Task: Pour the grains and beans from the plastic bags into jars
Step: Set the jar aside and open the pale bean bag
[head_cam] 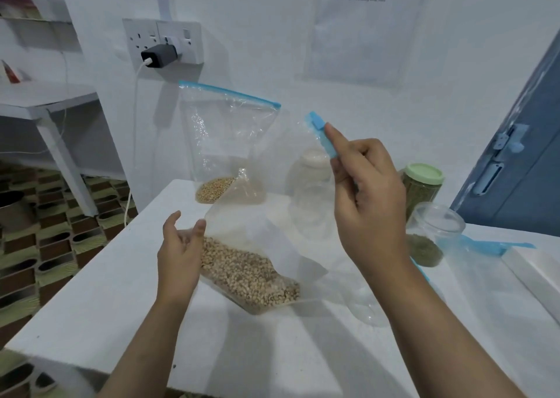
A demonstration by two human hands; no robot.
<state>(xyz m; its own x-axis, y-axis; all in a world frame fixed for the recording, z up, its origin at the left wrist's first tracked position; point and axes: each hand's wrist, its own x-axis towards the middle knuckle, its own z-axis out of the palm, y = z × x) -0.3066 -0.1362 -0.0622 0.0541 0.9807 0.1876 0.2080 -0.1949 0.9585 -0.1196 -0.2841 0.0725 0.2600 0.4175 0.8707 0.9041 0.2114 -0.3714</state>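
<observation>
I judged this the opening step: my right hand (368, 191) pinched the blue zip strip (322, 134) of the bean bag (251, 272), lifted over the white table (91, 291); my left hand (180, 253) cupped its bottom, fingers relaxed; next, part the seal and tip toward the empty clear jar (312, 197). I counted 2 bags with beans, 3 jars; 1 green-lidded jar (422, 185), 1 open jar (433, 234).

Cool, even light; edges bowed, everything perhaps slightly soft.
</observation>
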